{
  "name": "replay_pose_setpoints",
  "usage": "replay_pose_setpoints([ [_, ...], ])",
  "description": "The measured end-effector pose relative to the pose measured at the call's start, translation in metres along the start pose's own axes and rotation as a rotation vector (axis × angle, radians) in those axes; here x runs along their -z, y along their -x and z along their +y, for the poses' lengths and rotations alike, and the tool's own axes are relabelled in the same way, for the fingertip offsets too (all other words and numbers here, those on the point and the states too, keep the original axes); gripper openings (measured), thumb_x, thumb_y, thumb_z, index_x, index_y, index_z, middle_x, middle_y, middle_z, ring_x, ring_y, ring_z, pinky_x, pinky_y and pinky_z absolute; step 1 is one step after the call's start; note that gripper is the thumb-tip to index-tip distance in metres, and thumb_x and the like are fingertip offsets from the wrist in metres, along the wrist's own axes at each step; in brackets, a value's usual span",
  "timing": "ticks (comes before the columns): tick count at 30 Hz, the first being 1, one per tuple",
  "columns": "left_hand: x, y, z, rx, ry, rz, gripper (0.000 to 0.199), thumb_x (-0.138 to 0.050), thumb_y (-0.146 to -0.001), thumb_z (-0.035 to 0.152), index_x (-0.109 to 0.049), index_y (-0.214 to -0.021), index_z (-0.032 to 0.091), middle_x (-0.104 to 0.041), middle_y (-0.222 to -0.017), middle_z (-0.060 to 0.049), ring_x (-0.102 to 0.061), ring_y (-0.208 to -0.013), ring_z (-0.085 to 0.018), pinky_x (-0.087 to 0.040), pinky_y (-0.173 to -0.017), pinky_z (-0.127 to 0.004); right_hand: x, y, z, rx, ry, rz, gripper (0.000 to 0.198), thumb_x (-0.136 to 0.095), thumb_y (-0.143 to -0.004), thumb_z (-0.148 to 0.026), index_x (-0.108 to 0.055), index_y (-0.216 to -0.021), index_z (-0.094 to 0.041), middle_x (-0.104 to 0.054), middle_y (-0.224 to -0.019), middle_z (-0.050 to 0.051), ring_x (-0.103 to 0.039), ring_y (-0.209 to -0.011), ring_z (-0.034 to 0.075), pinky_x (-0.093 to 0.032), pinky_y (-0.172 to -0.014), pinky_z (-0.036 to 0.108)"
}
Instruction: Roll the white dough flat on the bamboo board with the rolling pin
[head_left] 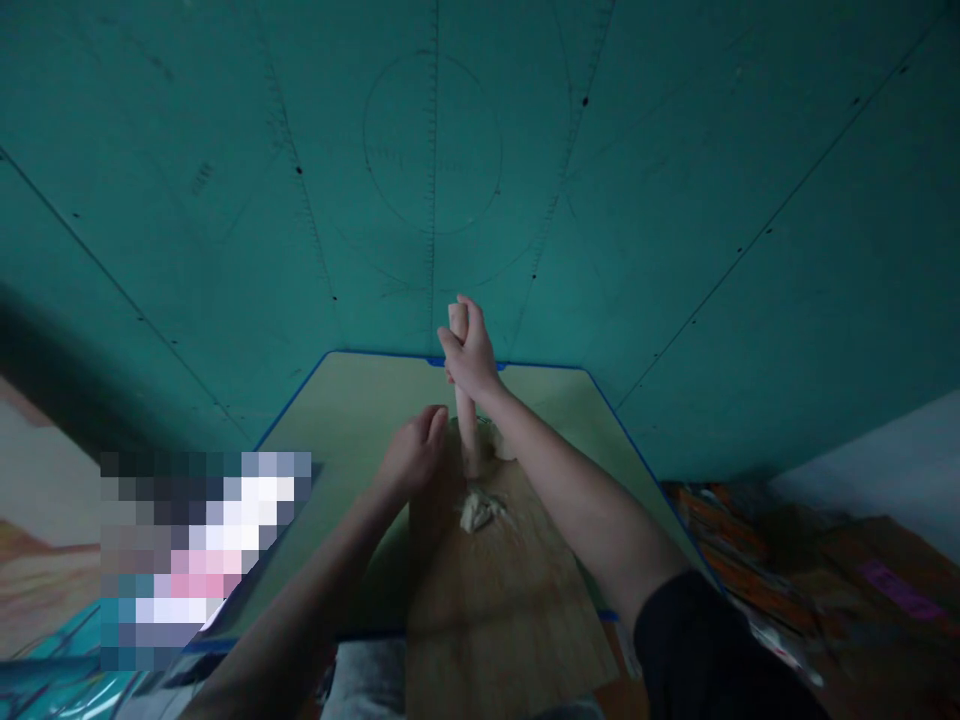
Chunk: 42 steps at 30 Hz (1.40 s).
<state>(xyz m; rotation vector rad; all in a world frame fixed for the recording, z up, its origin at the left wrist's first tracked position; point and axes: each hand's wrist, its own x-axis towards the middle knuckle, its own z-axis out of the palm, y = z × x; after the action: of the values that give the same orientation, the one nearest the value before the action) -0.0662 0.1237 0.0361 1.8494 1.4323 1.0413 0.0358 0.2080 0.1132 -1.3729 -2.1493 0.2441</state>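
Note:
My right hand (471, 355) is wrapped around the upper part of a pale wooden rolling pin (466, 425), held nearly upright. Its lower end is over the far part of a wooden board (495, 600). Just nearer to me than that end, a pale, crumbly lump (480, 512) with small scraps around it lies on the board. My left hand (418, 448) is closed beside the far left edge of the board, left of the rolling pin. What its fingers hold, if anything, is hidden. Behind the rolling pin, something pale and greenish is partly covered by my right forearm.
The board lies on a light table (360, 400) with a blue rim and reaches over its near edge towards me. A green wall (465, 180) with pencil lines rises behind the table. Cardboard boxes (862, 580) stand at the right. A blurred-out patch covers the table's left side.

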Motion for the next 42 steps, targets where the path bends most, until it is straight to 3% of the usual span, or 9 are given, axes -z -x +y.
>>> replay_pose_setpoints([
  [2,-0.003,0.006,-0.009,0.023,-0.139,0.023,0.035,-0.038,-0.097,0.034,-0.065,-0.111,0.018,-0.069,-0.121,-0.015,-0.060,-0.120,-0.031,-0.040,-0.106,-0.051,-0.003,-0.004,0.005,0.030,-0.024,0.052,0.065,-0.041,-0.100,-0.028,-0.010,-0.158,-0.030,-0.063,-0.127,0.012,-0.066,-0.104,0.026,-0.059,-0.078,0.037],
  [5,-0.015,0.013,-0.017,0.038,-0.305,0.026,0.036,-0.041,-0.091,0.016,-0.063,-0.118,0.015,-0.063,-0.132,-0.016,-0.048,-0.134,-0.032,-0.028,-0.116,-0.055,-0.014,-0.010,0.012,-0.105,-0.245,0.131,0.063,-0.036,-0.100,-0.026,-0.013,-0.158,-0.029,-0.063,-0.126,0.012,-0.070,-0.090,0.024,-0.061,-0.069,0.035],
  [8,-0.021,0.015,-0.018,0.046,-0.417,0.010,0.043,-0.040,-0.084,0.005,-0.064,-0.119,0.012,-0.064,-0.128,-0.017,-0.050,-0.130,-0.028,-0.033,-0.115,-0.047,-0.031,-0.011,0.016,-0.280,-0.450,0.092,0.059,-0.041,-0.097,-0.024,-0.029,-0.154,-0.028,-0.065,-0.123,0.011,-0.068,-0.066,0.019,-0.059,-0.052,0.032],
  [11,-0.021,0.015,-0.018,0.056,-0.485,-0.005,0.047,-0.038,-0.084,0.004,-0.064,-0.122,0.011,-0.065,-0.124,-0.016,-0.055,-0.120,-0.027,-0.042,-0.108,-0.042,-0.044,-0.005,0.019,-0.305,-0.522,0.053,0.055,-0.048,-0.092,-0.022,-0.041,-0.147,-0.027,-0.066,-0.118,0.009,-0.064,-0.060,0.016,-0.057,-0.046,0.029],
  [17,-0.018,0.015,-0.017,0.061,-0.535,0.015,0.051,-0.040,-0.082,0.003,-0.066,-0.125,0.014,-0.067,-0.120,-0.015,-0.057,-0.114,-0.026,-0.046,-0.102,-0.040,-0.038,0.006,0.023,-0.349,-0.503,0.103,0.052,-0.047,-0.092,-0.020,-0.042,-0.143,-0.027,-0.067,-0.102,0.007,-0.056,-0.050,0.012,-0.048,-0.038,0.022],
  [25,-0.017,0.016,-0.019,0.029,-0.495,0.050,0.058,-0.038,-0.078,0.000,-0.062,-0.130,0.012,-0.069,-0.122,-0.014,-0.058,-0.114,-0.025,-0.047,-0.103,-0.039,-0.026,-0.008,0.020,-0.358,-0.460,0.193,0.047,-0.045,-0.096,-0.023,-0.038,-0.142,-0.029,-0.064,-0.096,0.005,-0.057,-0.051,0.013,-0.045,-0.037,0.021],
  [33,-0.019,0.016,-0.019,0.032,-0.480,0.072,0.056,-0.039,-0.078,0.000,-0.064,-0.126,0.015,-0.070,-0.119,-0.012,-0.059,-0.112,-0.025,-0.047,-0.101,-0.040,-0.044,0.010,0.017,-0.428,-0.519,0.068,0.050,-0.047,-0.092,-0.020,-0.041,-0.140,-0.028,-0.065,-0.091,0.003,-0.054,-0.047,0.011,-0.041,-0.034,0.018],
  [37,-0.019,0.017,-0.019,0.031,-0.470,0.070,0.055,-0.039,-0.079,-0.001,-0.064,-0.126,0.013,-0.069,-0.120,-0.013,-0.058,-0.113,-0.025,-0.047,-0.101,-0.039,-0.035,-0.003,0.017,-0.358,-0.515,0.123,0.049,-0.047,-0.092,-0.020,-0.041,-0.140,-0.027,-0.066,-0.100,0.004,-0.053,-0.047,0.010,-0.040,-0.032,0.018],
  [42,-0.020,0.016,-0.021,0.034,-0.463,0.065,0.054,-0.039,-0.079,-0.001,-0.065,-0.124,0.014,-0.070,-0.119,-0.012,-0.058,-0.112,-0.025,-0.046,-0.101,-0.039,-0.033,-0.007,0.024,-0.378,-0.453,0.127,0.048,-0.047,-0.093,-0.019,-0.043,-0.141,-0.026,-0.066,-0.097,0.005,-0.055,-0.049,0.011,-0.041,-0.033,0.018],
])
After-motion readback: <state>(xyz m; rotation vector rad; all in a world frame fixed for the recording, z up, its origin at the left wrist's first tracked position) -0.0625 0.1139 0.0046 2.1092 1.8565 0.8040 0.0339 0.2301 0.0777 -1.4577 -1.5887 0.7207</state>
